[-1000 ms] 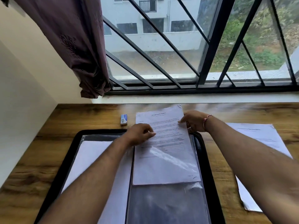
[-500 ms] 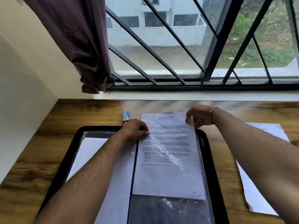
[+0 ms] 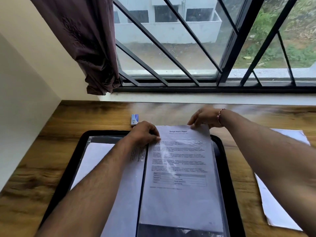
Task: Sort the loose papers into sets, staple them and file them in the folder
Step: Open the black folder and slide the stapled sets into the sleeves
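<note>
- Left hand: fingers curled, thumb and fingertips pinching the report at its upper left edge, close to the folder's spine.
- Right hand: fingers bent down, pinching the report's top right corner. A bracelet sits on that wrist.
- Report: white printed sheet headed "Sample Health Report", with text blocks and a small table below. It lies flat on the right half of the open black folder, inside a clear sleeve whose glare streaks cross the print.
- I cannot tell whether the fingers grip paper alone or paper and plastic together.
- The report's top edge stands just past the folder's far rim. A dark strip of sleeve shows below its near edge.
- Left half of the folder: a second sleeve holds filed paper, white. The left forearm crosses it diagonally and blocks part of my view.
- Staple box: small, blue and white, on the table just beyond the folder's far rim, beside the left knuckles.
- Loose papers: white, on the table to the right of the folder. The right forearm hides their middle.
- Beyond the table: barred window, and a dark curtain at its left.
</note>
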